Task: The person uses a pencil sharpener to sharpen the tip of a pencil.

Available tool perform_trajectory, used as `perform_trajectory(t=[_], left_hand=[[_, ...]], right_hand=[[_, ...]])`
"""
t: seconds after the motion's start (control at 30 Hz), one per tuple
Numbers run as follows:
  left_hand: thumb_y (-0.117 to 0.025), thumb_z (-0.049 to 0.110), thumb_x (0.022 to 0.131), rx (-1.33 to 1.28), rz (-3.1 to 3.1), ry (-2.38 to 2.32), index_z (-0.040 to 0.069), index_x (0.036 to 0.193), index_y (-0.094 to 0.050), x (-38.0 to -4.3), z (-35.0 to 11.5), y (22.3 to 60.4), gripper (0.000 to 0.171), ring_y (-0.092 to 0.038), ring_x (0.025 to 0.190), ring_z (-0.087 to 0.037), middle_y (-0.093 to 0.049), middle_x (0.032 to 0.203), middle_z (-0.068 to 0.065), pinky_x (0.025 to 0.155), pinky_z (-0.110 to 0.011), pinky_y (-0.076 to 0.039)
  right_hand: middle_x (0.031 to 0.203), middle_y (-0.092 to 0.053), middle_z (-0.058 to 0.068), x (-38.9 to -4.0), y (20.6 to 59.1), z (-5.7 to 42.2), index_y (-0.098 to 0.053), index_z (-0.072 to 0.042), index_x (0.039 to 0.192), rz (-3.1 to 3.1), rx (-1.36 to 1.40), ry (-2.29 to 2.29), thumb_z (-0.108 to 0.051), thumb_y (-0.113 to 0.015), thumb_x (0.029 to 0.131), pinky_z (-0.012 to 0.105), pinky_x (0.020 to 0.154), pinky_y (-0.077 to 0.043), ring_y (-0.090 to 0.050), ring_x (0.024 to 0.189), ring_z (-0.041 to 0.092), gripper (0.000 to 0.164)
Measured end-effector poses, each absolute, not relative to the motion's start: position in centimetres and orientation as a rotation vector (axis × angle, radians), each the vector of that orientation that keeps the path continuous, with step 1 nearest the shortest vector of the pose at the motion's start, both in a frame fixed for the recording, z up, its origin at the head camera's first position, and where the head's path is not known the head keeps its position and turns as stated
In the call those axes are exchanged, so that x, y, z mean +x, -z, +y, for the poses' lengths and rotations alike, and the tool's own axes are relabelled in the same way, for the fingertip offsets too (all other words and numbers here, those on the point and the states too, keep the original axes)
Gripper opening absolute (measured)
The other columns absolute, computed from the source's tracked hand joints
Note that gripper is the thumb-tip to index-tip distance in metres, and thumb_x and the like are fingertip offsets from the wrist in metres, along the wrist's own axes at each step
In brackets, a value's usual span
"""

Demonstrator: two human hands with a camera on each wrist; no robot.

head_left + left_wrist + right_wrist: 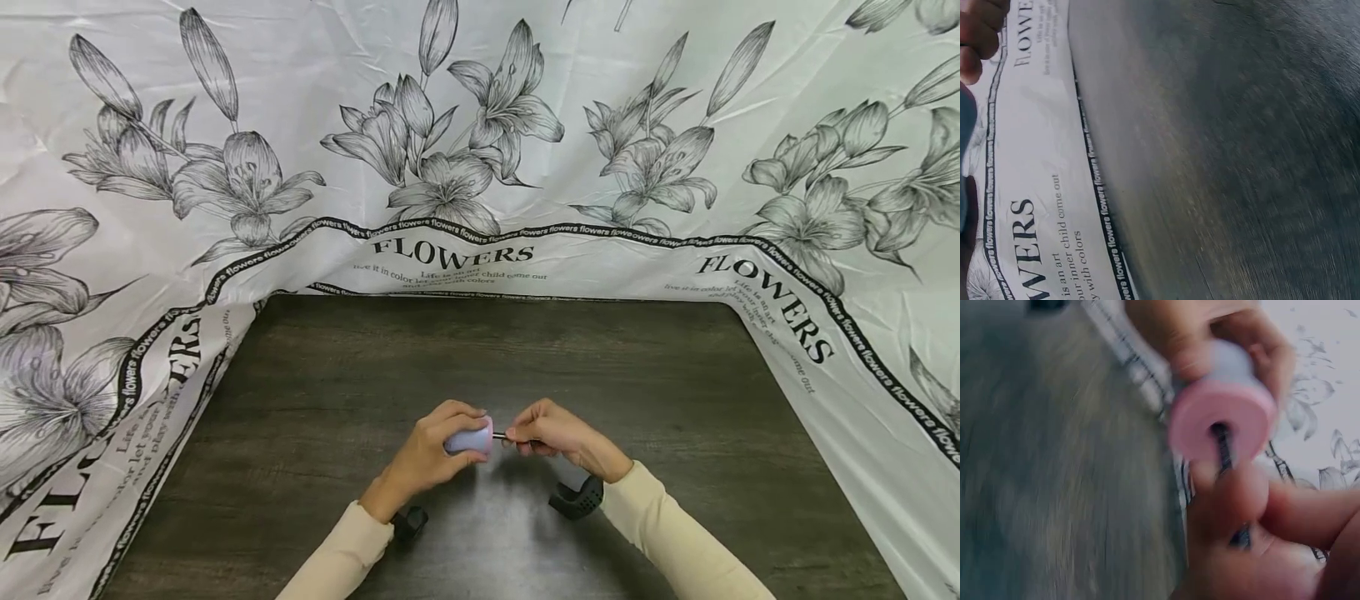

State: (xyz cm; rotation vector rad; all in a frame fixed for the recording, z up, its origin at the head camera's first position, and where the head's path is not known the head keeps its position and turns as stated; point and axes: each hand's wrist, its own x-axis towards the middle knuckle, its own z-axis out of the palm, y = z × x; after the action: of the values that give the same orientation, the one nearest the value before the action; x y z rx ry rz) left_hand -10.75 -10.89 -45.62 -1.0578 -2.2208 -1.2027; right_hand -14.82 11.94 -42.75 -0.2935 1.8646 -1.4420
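My left hand [435, 450] grips a lavender-blue pencil sharpener [467, 442], fingers over the top and thumb below. Its pink end faces right, and a round hole shows there in the right wrist view. A thin dark pencil [500, 436] runs into that hole. My right hand [558, 435] pinches the pencil between thumb and fingers, close to the sharpener. Both things are held above the table. In the left wrist view only a blurred strip of the sharpener [965, 125] and some fingertips [979, 34] show at the left edge. The pencil's tip is hidden inside.
Beneath the hands lies a dark wood-grain table [480, 358]. White cloth [480, 267] printed with flowers and lettering borders its back and sides. Black wrist-worn devices sit under the left wrist [410, 523] and the right wrist [577, 500].
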Motion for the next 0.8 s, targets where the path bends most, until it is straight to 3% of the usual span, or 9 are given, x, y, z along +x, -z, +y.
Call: perform_trajectory(t=[0.07, 0.2, 0.33, 0.43, 0.57, 0.63, 0.7, 0.8], left_hand=[[-0.087, 0.012, 0.066, -0.975, -2.273, 1.252, 0.007, 0.107, -0.068, -10.8, -10.9, 45.5, 0.046, -0.063, 0.099, -0.023, -0.066, 0.109, -0.010, 0.078, -0.033, -0.055], [-0.081, 0.020, 0.076, -0.693, -2.489, 1.497, 0.011, 0.111, -0.068, -10.9, -11.3, 44.8, 0.038, -0.063, 0.084, -0.016, -0.068, 0.106, -0.008, 0.068, -0.028, -0.052], [-0.069, 0.024, 0.088, -0.494, -2.652, 1.866, 0.006, 0.118, -0.065, -11.4, -12.0, 44.0, 0.035, -0.060, 0.076, -0.014, -0.065, 0.105, -0.017, 0.063, -0.027, -0.051], [-0.062, 0.024, 0.094, -0.434, -2.681, 2.180, -0.003, 0.123, -0.058, -11.7, -12.7, 43.5, 0.040, -0.060, 0.079, -0.015, -0.061, 0.104, -0.020, 0.068, -0.032, -0.054], [-0.056, 0.028, 0.097, -0.283, -2.598, 2.627, -0.012, 0.126, -0.051, -11.8, -13.2, 43.1, 0.050, -0.063, 0.079, -0.014, -0.061, 0.096, -0.009, 0.067, -0.029, -0.056], [-0.054, 0.028, 0.098, -0.211, -2.532, 2.784, -0.015, 0.127, -0.049, -11.7, -13.2, 43.0, 0.052, -0.065, 0.078, -0.013, -0.062, 0.092, -0.006, 0.064, -0.026, -0.055], [-0.053, 0.026, 0.099, -0.204, -2.489, 2.828, -0.016, 0.126, -0.049, -11.6, -13.2, 43.1, 0.050, -0.066, 0.077, -0.013, -0.062, 0.090, -0.006, 0.062, -0.024, -0.054], [-0.058, 0.020, 0.097, -0.380, -2.531, 2.573, -0.013, 0.124, -0.054, -11.2, -12.7, 43.3, 0.043, -0.063, 0.076, -0.013, -0.062, 0.093, -0.009, 0.061, -0.023, -0.053]], right_hand=[[0.062, -0.062, 0.002, -14.7, 43.0, 11.9, -0.070, 0.004, 0.092, 1.976, -0.410, 1.441, -0.013, -0.061, 0.093, 0.022, 0.041, -0.029, -0.036, 0.041, 0.006, 0.019], [0.081, -0.070, 0.005, -13.9, 43.7, 11.7, -0.070, -0.003, 0.098, 2.372, -0.774, 1.388, -0.013, -0.070, 0.087, 0.021, 0.051, -0.045, -0.056, 0.057, 0.005, 0.015], [0.088, -0.071, 0.001, -13.2, 44.5, 11.5, -0.070, -0.009, 0.094, 2.799, -1.215, 1.277, -0.009, -0.077, 0.079, 0.023, 0.060, -0.051, -0.064, 0.071, 0.006, 0.017], [0.087, -0.069, -0.001, -13.1, 44.9, 11.3, -0.070, -0.010, 0.093, 3.038, -1.551, 1.130, -0.009, -0.078, 0.077, 0.022, 0.058, -0.048, -0.063, 0.070, 0.008, 0.018], [0.085, -0.068, -0.001, -13.3, 45.3, 11.1, -0.071, -0.010, 0.093, 3.249, -1.973, 0.877, -0.016, -0.067, 0.088, 0.021, 0.054, -0.041, -0.060, 0.067, 0.009, 0.008], [0.083, -0.068, -0.001, -13.4, 45.4, 10.9, -0.071, -0.009, 0.092, 3.301, -2.125, 0.799, -0.018, -0.060, 0.094, 0.022, 0.052, -0.037, -0.058, 0.063, 0.010, 0.015], [0.079, -0.066, -0.002, -13.3, 45.6, 10.8, -0.071, -0.009, 0.090, 3.328, -2.177, 0.772, -0.019, -0.055, 0.098, 0.021, 0.050, -0.034, -0.054, 0.058, 0.010, 0.021], [0.069, -0.061, -0.003, -12.7, 45.6, 10.7, -0.072, -0.008, 0.089, 3.242, -1.964, 0.906, -0.019, -0.055, 0.097, 0.017, 0.046, -0.032, -0.045, 0.050, 0.005, 0.022]])
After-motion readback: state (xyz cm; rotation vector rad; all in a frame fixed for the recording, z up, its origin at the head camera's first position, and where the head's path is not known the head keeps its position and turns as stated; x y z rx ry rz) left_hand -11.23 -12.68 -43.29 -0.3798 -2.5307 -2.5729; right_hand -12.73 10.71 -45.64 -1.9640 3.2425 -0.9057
